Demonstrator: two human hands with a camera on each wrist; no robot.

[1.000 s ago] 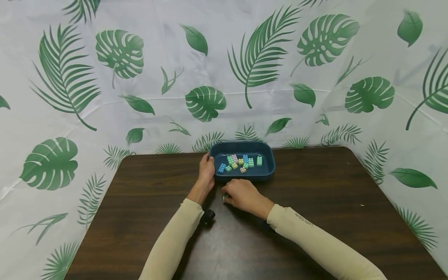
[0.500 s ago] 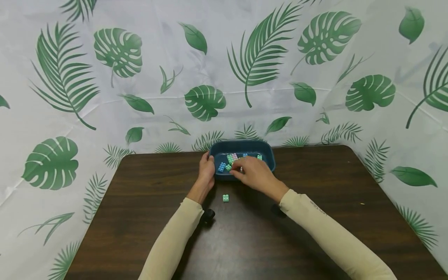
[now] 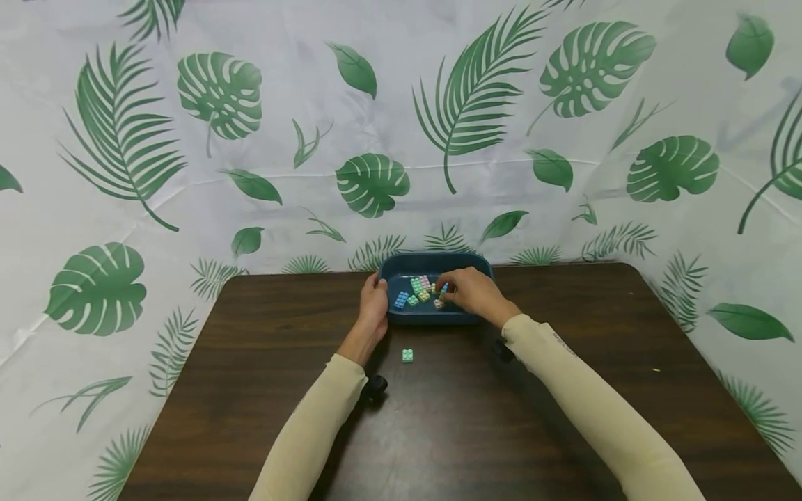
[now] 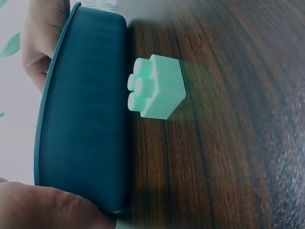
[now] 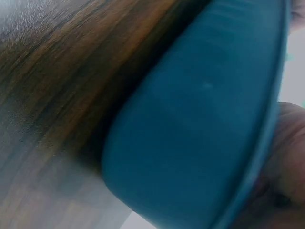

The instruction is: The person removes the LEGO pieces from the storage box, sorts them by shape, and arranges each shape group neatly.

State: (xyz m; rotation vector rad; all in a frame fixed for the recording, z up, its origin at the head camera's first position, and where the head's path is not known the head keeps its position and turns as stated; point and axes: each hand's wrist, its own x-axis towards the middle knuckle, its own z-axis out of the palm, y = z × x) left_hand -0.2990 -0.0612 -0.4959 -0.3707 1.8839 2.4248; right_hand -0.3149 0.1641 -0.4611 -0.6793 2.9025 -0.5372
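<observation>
A dark blue plastic tray (image 3: 432,318) stands at the table's far edge with several small toy building bricks inside. My left hand (image 3: 373,306) grips its left end, thumb by the rim. Over the tray's right half, my right hand (image 3: 474,291) has thumb and index finger curled around a blue brick (image 3: 445,287); whether they pinch it cannot be told. To the left lie another blue brick (image 3: 401,300), a pink brick (image 3: 425,282) and a yellow brick (image 3: 424,296). A mint green two-by-two brick (image 4: 164,88) rests on the table in front of the tray.
The dark wood-grain table (image 3: 263,390) extends to both sides and toward me. Behind it hangs a white cloth (image 3: 301,229) printed with green leaves. A tiny pale scrap (image 3: 656,370) lies at the right.
My right hand let go of the mint green brick on the table, rose into the tray and shifted right among the bricks. The left hand keeps its place on the tray.
</observation>
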